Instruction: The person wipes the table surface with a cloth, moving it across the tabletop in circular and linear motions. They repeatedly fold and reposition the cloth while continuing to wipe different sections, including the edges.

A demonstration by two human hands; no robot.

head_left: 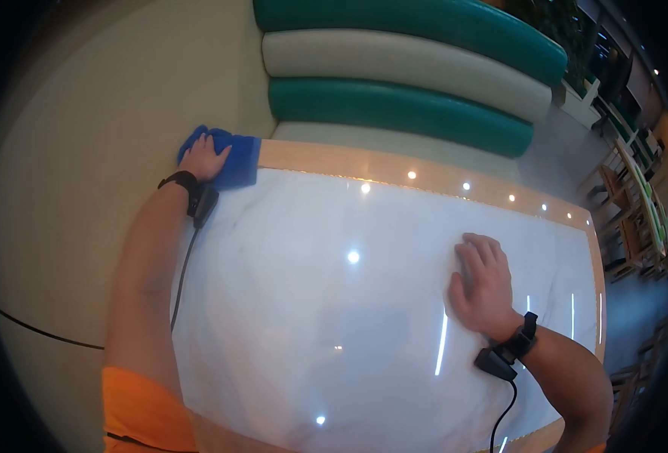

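Observation:
A blue cloth lies over the far left corner of the table, bunched at its left side. My left hand presses down on the cloth and holds it, fingers pointing away from me. My right hand rests palm down on the glossy white marble-look tabletop, right of the middle. Its fingers are loosely bent, the thumb stands apart, and I see nothing in it. Each wrist wears a black strap with a small box and a cable.
A wooden border edges the table. Behind it stands a bench with green and cream padding. A beige wall runs close along the left. Wooden chairs stand farther off to the right. Ceiling lights reflect on the tabletop.

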